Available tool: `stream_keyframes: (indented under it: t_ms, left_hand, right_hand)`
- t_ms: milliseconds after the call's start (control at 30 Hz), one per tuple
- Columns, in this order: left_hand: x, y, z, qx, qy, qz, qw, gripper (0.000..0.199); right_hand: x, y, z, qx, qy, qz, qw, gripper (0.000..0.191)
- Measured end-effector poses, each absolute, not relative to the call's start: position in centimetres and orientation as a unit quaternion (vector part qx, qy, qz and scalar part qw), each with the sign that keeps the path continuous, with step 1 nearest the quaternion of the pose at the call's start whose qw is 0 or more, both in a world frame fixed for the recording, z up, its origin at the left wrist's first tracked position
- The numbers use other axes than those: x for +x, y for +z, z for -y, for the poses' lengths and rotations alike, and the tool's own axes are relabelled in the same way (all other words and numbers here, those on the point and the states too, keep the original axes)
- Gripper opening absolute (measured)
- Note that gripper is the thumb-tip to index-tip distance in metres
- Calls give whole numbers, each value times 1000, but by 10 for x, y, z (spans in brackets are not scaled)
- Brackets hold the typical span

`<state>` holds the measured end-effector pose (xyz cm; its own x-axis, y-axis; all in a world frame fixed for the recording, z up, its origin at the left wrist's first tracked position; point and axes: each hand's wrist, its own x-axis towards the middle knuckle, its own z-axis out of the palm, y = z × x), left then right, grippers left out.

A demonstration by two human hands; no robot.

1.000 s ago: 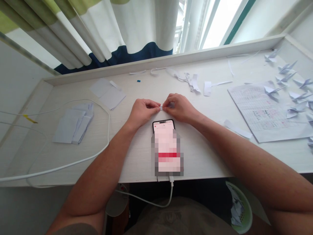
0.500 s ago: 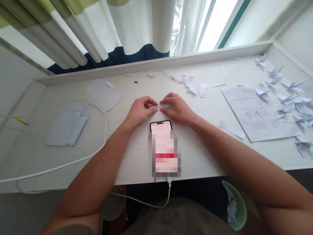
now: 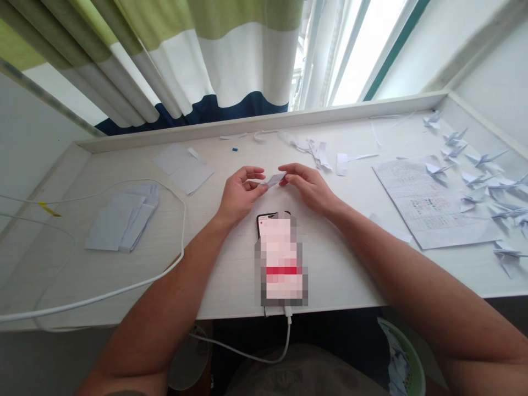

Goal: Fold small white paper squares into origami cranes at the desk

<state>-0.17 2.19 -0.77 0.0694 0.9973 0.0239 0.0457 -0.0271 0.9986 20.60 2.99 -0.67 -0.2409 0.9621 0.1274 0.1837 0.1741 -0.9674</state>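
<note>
Between my hands, above the white desk, is a small folded piece of white paper (image 3: 274,180). My left hand (image 3: 241,192) pinches its left end between thumb and fingers. At the paper's other end, my right hand (image 3: 310,188) has its thumb and fingertips closed around the tip. Just below the hands lies a phone (image 3: 280,258) with a lit pinkish screen, mostly pixelated, and a white cable (image 3: 288,319) plugged into its bottom edge.
Folded paper cranes (image 3: 474,179) crowd the right side beside a written sheet (image 3: 437,203). Paper scraps (image 3: 319,154) lie at the back. Paper stacks (image 3: 111,223) sit on the left, near a looping white cable (image 3: 183,220). A green basket (image 3: 412,357) with paper stands below the desk.
The folded paper has turned from lying flat to a tilted, raised pose. My right hand has shifted to its right tip, and my fingers have spread slightly. The camera view has tilted up.
</note>
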Motion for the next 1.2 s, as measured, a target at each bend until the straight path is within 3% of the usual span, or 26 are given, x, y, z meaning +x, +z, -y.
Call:
stream_keyframes:
  t_ms: [200, 467, 667, 933, 1200]
  left_hand:
    - [10, -4, -14, 444, 525, -457, 564, 45]
    - [15, -1, -5, 442, 482, -449, 610, 28]
    - [9, -3, -8, 455, 480, -480, 577, 40]
    - [4, 2, -6, 451, 405, -494, 623, 47]
    - [3, 6, -6, 471, 374, -485, 635, 39]
  right_hand:
    - [202, -6, -25, -405, 533, 577, 468, 58]
    - [199, -6, -24, -378, 520, 593, 484, 50]
    - [201, -5, -21, -379, 534, 591, 471, 51]
    - [199, -5, -22, -405, 517, 595, 464, 42]
    - [196, 3, -17, -410, 529, 576, 469, 48]
